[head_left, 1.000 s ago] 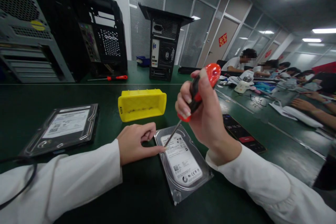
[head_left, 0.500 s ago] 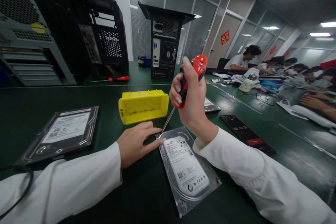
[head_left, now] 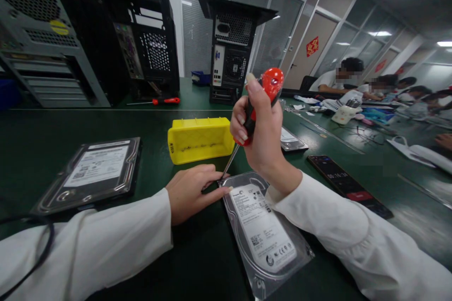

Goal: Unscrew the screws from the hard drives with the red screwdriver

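A silver hard drive (head_left: 270,230) with a white label lies on the green table in front of me. My right hand (head_left: 259,127) is wrapped around the red and black handle of a screwdriver (head_left: 273,85). The shaft slants down to the left, its tip at the drive's far left corner. My left hand (head_left: 196,191) holds that same corner, thumb on the drive's edge and index finger by the screwdriver tip. Whether a screw sits under the tip is hidden. Just beyond the left hand, a yellow bin (head_left: 201,141) has small dark bits inside.
Another hard drive (head_left: 95,169) lies at the left, and a third (head_left: 293,140) shows behind my right wrist. A phone (head_left: 348,183) running a timer lies at the right. Computer cases (head_left: 231,51) and a second screwdriver (head_left: 165,101) stand or lie at the back. People sit far right.
The view has shifted slightly, so most things appear a little further right. Both hands keep their places at the drive's corner, the screwdriver still held there.
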Motion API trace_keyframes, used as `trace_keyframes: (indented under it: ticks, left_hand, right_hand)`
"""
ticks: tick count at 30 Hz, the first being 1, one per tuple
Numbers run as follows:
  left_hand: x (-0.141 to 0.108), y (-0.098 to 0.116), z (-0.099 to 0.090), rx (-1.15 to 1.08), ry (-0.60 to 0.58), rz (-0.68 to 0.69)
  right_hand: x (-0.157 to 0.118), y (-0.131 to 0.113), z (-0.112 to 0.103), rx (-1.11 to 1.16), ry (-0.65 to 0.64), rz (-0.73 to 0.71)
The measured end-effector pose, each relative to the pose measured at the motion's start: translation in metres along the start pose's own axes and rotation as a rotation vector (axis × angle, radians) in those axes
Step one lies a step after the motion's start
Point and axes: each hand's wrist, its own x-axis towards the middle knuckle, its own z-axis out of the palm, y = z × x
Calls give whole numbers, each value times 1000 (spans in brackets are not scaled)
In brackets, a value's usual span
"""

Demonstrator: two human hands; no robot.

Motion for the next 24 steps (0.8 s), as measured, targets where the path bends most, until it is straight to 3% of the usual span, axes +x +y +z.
trace_keyframes:
  ticks: [7,14,24]
  left_hand:
    - [0,1,0,-19,-8,-10]
    - [0,-1,1,-47,-5,-7]
    - [1,3,-3,-40,-1,-15]
  right_hand:
    - [4,-3,-4,91,-182,119]
    - [5,-2,-3,29,-172,67]
    - [-2,0,0,62,-232,129]
